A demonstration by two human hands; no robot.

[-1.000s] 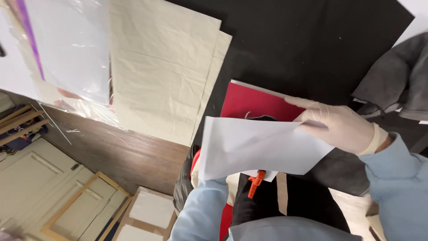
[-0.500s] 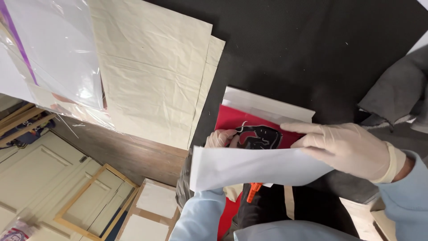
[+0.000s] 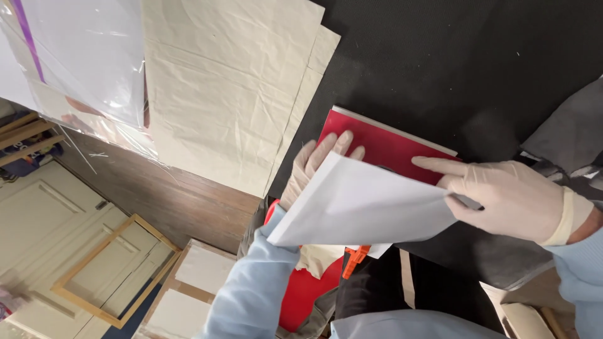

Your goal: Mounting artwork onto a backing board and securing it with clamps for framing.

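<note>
While the white paper sheet [image 3: 364,204] is lifted at an angle over the flat red card-covered book [image 3: 386,145], wrapping looks barely begun: no fold made, book mostly bare. Head view: right hand [image 3: 512,198] pinches the sheet's right corner, fingers closed on it; left hand [image 3: 314,166] lies flat on the book under the sheet, fingers spread. Book sits near the black mat's [image 3: 440,56] front edge. Cream creased paper sheets [image 3: 220,94] lie close left; open mat behind.

A white sheet of paper [image 3: 364,204] is lifted and curved above a flat red book [image 3: 383,141] lying on the black table [image 3: 440,56].
</note>
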